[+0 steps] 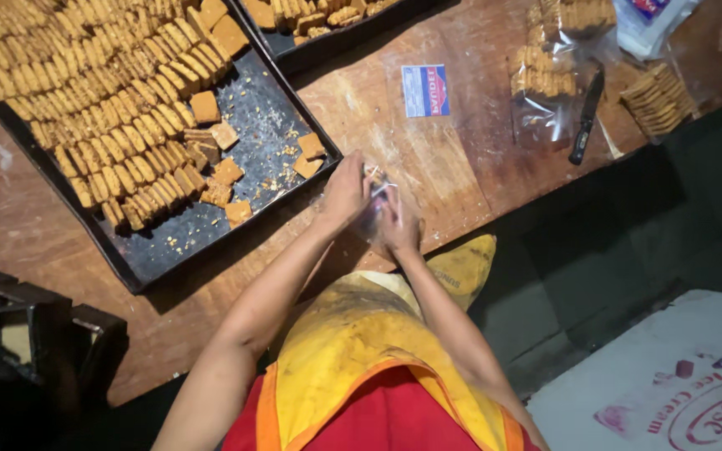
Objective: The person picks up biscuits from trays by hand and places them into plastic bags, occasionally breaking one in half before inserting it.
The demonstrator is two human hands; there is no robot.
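Clear plastic, one small bag (375, 200), sat pinched between both hands at the table's near edge: the left hand (345, 194) gripped its left side, the right hand (399, 224) closed on its right. Left of the hands lay one dark tray (252, 125) with rows of brown biscuits (110, 108), too many to count; a second tray (327, 42) stood beyond. Beyond and to the right were one black-handled knife (587, 117), one filled bag (549, 75) and one loose stack of biscuits (658, 100).

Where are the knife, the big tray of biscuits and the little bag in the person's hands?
knife (587, 115): head view, on its blade.
big tray (271, 125): head view, on its bare floor.
little bag (375, 196): head view, clear plastic between both hands.
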